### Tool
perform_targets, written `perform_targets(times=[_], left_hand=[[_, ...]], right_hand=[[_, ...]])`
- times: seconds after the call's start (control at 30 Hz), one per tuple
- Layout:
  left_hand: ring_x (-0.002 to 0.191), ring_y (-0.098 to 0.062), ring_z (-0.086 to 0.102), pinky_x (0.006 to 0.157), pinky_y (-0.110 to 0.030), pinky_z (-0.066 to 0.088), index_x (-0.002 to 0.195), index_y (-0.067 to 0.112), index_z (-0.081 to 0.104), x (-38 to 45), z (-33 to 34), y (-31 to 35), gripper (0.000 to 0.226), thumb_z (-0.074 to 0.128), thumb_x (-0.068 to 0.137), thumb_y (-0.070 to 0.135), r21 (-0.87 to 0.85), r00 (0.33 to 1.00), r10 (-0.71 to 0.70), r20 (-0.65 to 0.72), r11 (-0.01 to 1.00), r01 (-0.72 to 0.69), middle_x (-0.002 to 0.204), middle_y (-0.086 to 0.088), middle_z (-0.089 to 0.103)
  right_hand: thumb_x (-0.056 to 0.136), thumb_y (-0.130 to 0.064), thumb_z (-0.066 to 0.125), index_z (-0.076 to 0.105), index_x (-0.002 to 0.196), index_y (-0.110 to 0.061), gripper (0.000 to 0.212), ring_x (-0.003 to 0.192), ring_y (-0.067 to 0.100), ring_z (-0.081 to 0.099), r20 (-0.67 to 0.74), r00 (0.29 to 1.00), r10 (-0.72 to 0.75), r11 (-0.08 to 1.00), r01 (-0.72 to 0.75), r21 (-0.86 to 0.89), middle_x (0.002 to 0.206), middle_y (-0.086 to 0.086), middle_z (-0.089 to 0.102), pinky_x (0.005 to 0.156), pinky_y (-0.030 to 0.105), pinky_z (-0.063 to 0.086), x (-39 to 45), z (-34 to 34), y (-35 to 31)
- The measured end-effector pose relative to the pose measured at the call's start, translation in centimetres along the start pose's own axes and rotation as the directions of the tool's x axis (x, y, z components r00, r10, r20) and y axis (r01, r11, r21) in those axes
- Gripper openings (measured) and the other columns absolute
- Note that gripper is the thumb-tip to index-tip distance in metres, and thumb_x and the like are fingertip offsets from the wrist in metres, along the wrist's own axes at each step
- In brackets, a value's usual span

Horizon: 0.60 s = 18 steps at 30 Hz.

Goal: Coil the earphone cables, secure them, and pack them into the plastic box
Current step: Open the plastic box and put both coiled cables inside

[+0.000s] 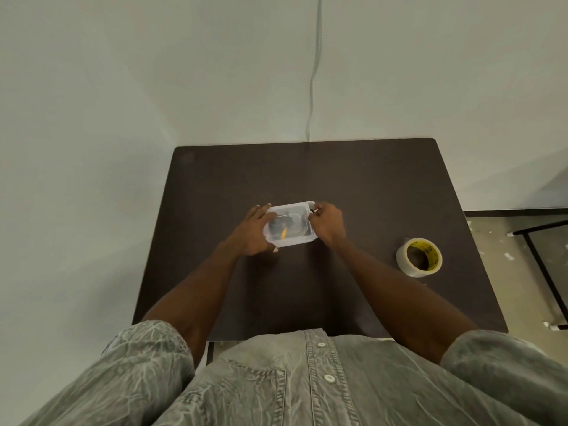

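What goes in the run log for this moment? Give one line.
stage: closing box | left hand: grips plastic box | right hand: pinches box's right edge | contents: dark cables, something yellow | tape roll: on table, right

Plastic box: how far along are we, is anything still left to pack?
Mostly done: dark coiled cable already lies inside the plastic box, and no loose cable shows on the table. In hand: left hand and right hand grip the box ends. Whether the lid is fully snapped shut is unclear. Tape roll sits aside.
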<state>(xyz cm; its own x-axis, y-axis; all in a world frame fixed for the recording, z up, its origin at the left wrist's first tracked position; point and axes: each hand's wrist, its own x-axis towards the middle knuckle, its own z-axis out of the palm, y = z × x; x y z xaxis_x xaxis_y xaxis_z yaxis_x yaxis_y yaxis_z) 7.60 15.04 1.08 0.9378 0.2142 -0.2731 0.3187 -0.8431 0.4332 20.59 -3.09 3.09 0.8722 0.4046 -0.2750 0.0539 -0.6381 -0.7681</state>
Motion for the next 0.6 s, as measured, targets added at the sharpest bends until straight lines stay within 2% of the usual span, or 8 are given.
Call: perform_targets(times=[0.07,0.17,0.23,0.3,0.4,0.5,0.57,0.6], left_hand=[[0.148,-0.025,0.001,0.12,-0.042,0.014,0.148,0.023,0.029,0.3,0.1,0.7,0.103,0.084,0.064,0.048,-0.022,1.0,-0.012,0.029,1.0,0.013,0.162,-0.001,0.01],[0.149,-0.024,-0.006,0.119,-0.041,0.012,0.148,0.024,0.031,0.8,0.3,1.5,0.098,0.083,0.067,0.045,-0.067,0.999,-0.011,0.03,0.998,0.013,0.162,-0.001,0.003],[0.148,-0.023,-0.011,0.119,-0.042,0.01,0.149,0.024,0.03,1.4,0.4,1.9,0.094,0.081,0.072,0.042,-0.067,0.998,-0.011,0.059,0.998,0.015,0.162,-0.002,-0.004],[0.147,-0.022,-0.016,0.119,-0.043,0.008,0.151,0.024,0.028,1.7,0.4,2.1,0.091,0.078,0.076,0.041,-0.052,0.995,-0.021,0.096,0.998,0.026,0.162,-0.001,-0.011],[0.147,-0.021,-0.019,0.118,-0.041,0.006,0.15,0.026,0.031,1.8,0.2,2.5,0.083,0.073,0.081,0.043,-0.073,0.992,-0.015,0.126,0.997,0.024,0.161,-0.001,-0.015],[0.149,-0.022,-0.005,0.118,-0.037,0.01,0.149,0.022,0.035,1.6,0.8,2.8,0.062,0.059,0.093,0.036,-0.221,0.997,-0.075,-0.011,0.973,0.07,0.162,-0.005,-0.005],[0.147,-0.022,0.015,0.116,-0.032,0.017,0.148,0.017,0.035,1.4,1.5,2.5,0.06,0.059,0.094,0.028,-0.389,0.951,-0.269,-0.152,0.901,0.192,0.161,-0.008,0.015],[0.142,-0.023,0.03,0.115,-0.034,0.026,0.146,0.014,0.039,1.3,1.6,2.2,0.062,0.064,0.091,0.028,-0.51,0.895,-0.419,-0.153,0.81,0.291,0.156,-0.009,0.03]], right_hand=[[0.081,-0.001,0.045,0.064,0.078,-0.008,0.02,0.069,0.019,0.058,-0.021,0.999,0.044,0.998,-0.044,-0.042,0.075,0.003,0.065,0.056,0.028,0.046,0.4,0.1,0.6],[0.077,0.003,0.041,0.064,0.08,-0.003,0.024,0.069,0.021,0.059,-0.072,0.991,0.113,0.99,-0.118,-0.075,0.079,0.008,0.066,0.064,0.037,0.055,0.6,-0.2,1.2],[0.078,0.004,0.042,0.063,0.076,-0.002,0.022,0.067,0.021,0.056,-0.076,0.99,0.12,0.988,-0.126,-0.088,0.076,0.009,0.064,0.063,0.038,0.054,0.8,-0.5,1.8],[0.08,0.0,0.044,0.058,0.067,-0.001,0.019,0.063,0.021,0.053,-0.073,0.99,0.121,0.989,-0.127,-0.078,0.068,0.007,0.06,0.058,0.035,0.048,1.0,-0.7,2.5],[0.088,-0.017,0.055,0.05,0.059,-0.009,0.031,0.057,0.015,0.046,-0.04,0.992,0.117,0.993,-0.118,-0.019,0.06,0.003,0.052,0.053,0.027,0.039,1.0,-0.9,2.8],[0.085,-0.025,0.068,0.063,0.068,-0.008,0.025,0.064,0.018,0.057,-0.013,0.989,0.148,0.989,-0.147,0.014,0.068,0.005,0.062,0.06,0.029,0.047,1.4,-0.8,3.0],[0.081,-0.023,0.074,0.068,0.076,-0.006,0.019,0.07,0.022,0.063,0.002,0.974,0.225,0.968,-0.224,0.117,0.074,0.006,0.067,0.064,0.036,0.055,1.9,-0.9,3.0],[0.081,-0.022,0.076,0.066,0.077,-0.006,0.019,0.07,0.023,0.063,0.026,0.963,0.268,0.949,-0.268,0.166,0.076,0.008,0.067,0.062,0.037,0.056,2.1,-1.1,2.9]])
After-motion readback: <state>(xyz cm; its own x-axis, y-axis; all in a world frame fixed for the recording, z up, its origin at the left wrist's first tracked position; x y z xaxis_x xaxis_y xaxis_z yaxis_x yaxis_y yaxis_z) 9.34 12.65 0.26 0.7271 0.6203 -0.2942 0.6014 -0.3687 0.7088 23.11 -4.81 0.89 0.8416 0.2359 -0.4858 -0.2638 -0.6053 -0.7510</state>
